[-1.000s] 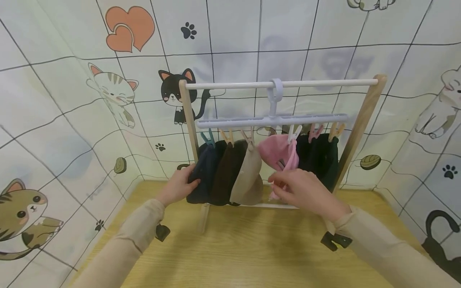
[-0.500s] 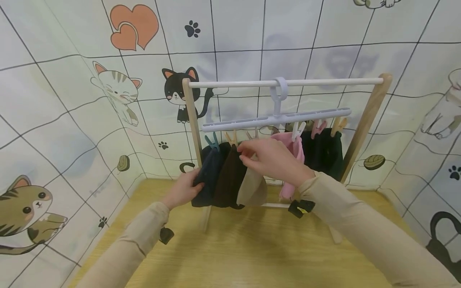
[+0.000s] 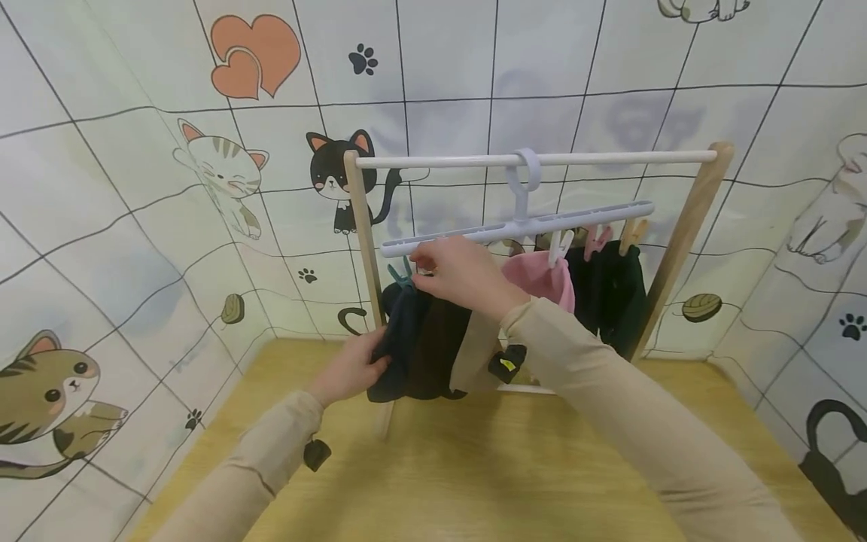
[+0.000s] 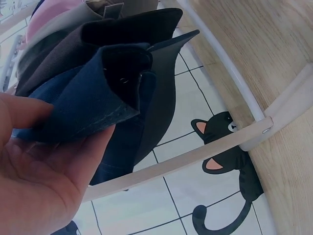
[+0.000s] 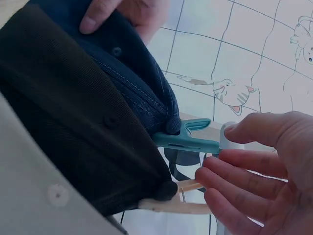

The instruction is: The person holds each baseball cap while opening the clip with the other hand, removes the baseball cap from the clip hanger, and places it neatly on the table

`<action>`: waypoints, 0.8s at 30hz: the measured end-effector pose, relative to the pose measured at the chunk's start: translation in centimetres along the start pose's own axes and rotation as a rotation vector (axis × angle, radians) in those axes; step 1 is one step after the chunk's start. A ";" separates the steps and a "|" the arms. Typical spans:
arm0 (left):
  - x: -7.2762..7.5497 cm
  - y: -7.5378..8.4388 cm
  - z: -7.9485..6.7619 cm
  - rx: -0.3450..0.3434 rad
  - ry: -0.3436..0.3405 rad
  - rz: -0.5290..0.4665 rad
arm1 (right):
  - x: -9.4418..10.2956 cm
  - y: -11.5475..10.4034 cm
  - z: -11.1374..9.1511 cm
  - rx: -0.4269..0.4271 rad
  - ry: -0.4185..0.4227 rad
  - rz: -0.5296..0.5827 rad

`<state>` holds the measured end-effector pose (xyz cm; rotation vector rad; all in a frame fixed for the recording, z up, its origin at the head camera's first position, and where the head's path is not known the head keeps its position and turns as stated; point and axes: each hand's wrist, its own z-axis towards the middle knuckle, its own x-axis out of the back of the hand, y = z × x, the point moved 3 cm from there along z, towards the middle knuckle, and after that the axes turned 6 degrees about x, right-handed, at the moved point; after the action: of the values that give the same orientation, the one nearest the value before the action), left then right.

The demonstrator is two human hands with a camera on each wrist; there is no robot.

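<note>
My left hand pinches the edge of a navy cap between thumb and fingers. A teal clothespin grips this cap's crown and hangs it below a pale lavender hanger. My right hand is up at the hanger's left end. In the right wrist view its thumb and fingers are spread at the teal clothespin's handle ends, not squeezing them. Beside the navy cap hang a dark brown cap on a pale orange clothespin and a beige cap, partly behind my right hand and wrist.
Farther right hang a pink cap on a white clothespin and dark caps. The hanger hooks over the white rail of a wooden rack. The rack stands on a wooden table against a cat-print backdrop.
My right hand has moved left from the pink cap, past the beige and brown caps, to the teal clothespin. The hanger now tilts down at its left end. My left hand keeps the navy cap.
</note>
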<state>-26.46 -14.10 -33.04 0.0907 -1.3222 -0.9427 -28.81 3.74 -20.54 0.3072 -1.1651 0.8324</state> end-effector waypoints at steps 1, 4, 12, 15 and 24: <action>0.0 0.1 -0.1 -0.004 0.003 0.003 | 0.0 0.0 0.2 -0.010 0.004 0.001; 0.1 0.5 -0.3 -0.018 -0.003 0.007 | -0.3 -0.2 0.7 -0.045 0.022 -0.033; -0.1 2.2 -0.7 -0.134 -0.006 0.091 | -1.3 -2.6 1.6 -0.113 0.121 -0.454; -0.1 2.7 -0.9 -0.139 -0.030 0.100 | -1.6 -3.5 1.8 -0.133 0.154 -0.525; 0.3 3.3 -1.6 -0.163 -0.066 0.091 | -2.3 -3.6 2.1 -0.197 0.148 -0.490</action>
<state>-23.37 -12.94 -31.45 -0.1256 -1.2939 -0.9792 -28.07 -0.90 -21.03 0.3432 -0.9671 0.3033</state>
